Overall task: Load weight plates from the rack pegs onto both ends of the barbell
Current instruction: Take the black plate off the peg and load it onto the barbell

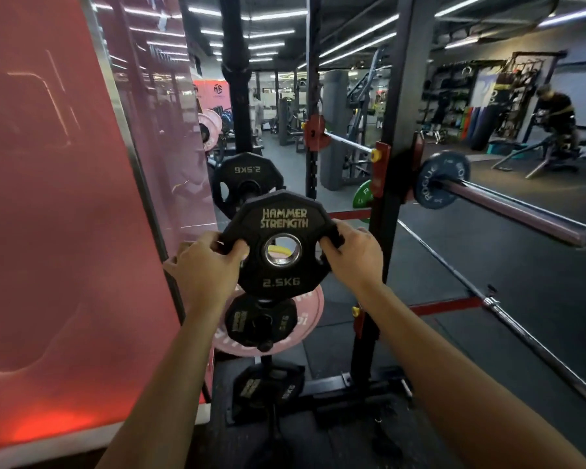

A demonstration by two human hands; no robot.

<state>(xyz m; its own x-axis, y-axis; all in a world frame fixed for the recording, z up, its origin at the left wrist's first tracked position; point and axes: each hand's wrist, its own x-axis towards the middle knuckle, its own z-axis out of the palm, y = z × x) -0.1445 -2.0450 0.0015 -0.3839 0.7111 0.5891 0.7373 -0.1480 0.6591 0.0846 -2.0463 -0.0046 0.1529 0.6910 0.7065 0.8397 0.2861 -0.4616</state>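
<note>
Red wall panel (48,198) at left; a person (555,113) exercising far right.

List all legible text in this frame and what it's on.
"HAMMER STRENGTH" and "2.5KG": held black plate, gripped by left hand and right hand.
"2.5KG", upside down: black plate behind.
"ROGUE": dark blue plate on the barbell.
"R": green plate; the rest is hidden.
Pink plate, lower black plates, far banner: too blurred to read.
</note>
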